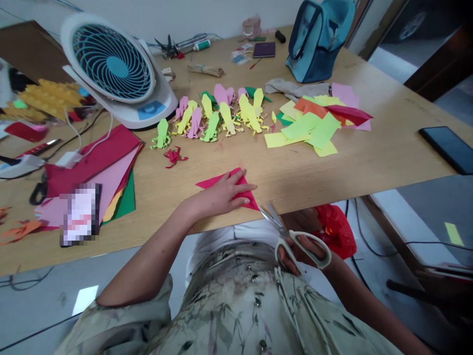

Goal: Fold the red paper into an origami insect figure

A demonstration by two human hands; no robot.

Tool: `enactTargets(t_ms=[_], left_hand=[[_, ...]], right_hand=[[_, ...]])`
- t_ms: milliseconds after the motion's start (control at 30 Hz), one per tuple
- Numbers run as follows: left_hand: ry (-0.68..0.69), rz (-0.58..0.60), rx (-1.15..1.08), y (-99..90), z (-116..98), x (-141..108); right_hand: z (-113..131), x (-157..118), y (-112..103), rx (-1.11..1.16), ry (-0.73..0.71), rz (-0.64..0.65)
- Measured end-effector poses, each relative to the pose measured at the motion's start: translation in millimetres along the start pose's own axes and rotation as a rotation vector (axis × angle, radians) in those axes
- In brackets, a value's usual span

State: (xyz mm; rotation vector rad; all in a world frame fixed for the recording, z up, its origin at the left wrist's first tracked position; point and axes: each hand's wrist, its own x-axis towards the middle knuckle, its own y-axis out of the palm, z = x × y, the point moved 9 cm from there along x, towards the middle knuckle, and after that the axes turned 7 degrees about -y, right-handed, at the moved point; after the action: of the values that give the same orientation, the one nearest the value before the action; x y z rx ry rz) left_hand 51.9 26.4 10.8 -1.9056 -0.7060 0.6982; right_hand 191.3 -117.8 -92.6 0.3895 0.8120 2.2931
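A red-pink paper triangle [252, 198] lies at the table's front edge. My left hand [221, 195] rests flat on it, fingers spread and pointing right. Off the table edge to the right, my right hand [301, 251] is closed in the handles of scissors [283, 231]. The scissor blades are parted and their tips are near the triangle's right corner. Beyond my left hand, a small red cut-paper figure [175, 156] sits in front of several yellow, green and pink paper figures [227, 118].
On the left are a white fan [148, 111], stacked coloured sheets [127, 197] and a phone [80, 214]. Loose paper pieces [310, 128] lie right of centre, below a blue bag [314, 44]. Another phone [451, 148] is far right; a red plastic bag [336, 234] hangs below the edge.
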Motion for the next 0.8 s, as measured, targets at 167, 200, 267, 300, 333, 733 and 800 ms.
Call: enactTargets(t_ms=[167, 200, 267, 300, 333, 733, 800], left_hand=[[-0.004, 0.010, -0.023, -4.6, -6, 3], [0.007, 0.013, -0.030, -5.2, -8, 3], [0.014, 0.013, -0.044, -5.9, -10, 2], [0.010, 0.013, -0.047, -5.9, -10, 1], [0.005, 0.011, -0.047, -5.7, -10, 1], [0.003, 0.024, -0.061, -1.7, -3, -5], [0.005, 0.014, -0.060, -0.3, -2, -5]], right_hand=[[-8, 0, -4, 0.002, 0.016, 0.023], [-11, -1, -5, -0.001, 0.028, 0.026], [-15, -2, -7, -0.005, 0.059, 0.035], [-17, -2, -7, -0.010, 0.073, 0.037], [-19, -2, -8, -0.021, 0.086, 0.036], [-3, 22, 9, -0.010, -0.019, -0.065], [-1, 22, 10, -0.002, -0.039, -0.070]])
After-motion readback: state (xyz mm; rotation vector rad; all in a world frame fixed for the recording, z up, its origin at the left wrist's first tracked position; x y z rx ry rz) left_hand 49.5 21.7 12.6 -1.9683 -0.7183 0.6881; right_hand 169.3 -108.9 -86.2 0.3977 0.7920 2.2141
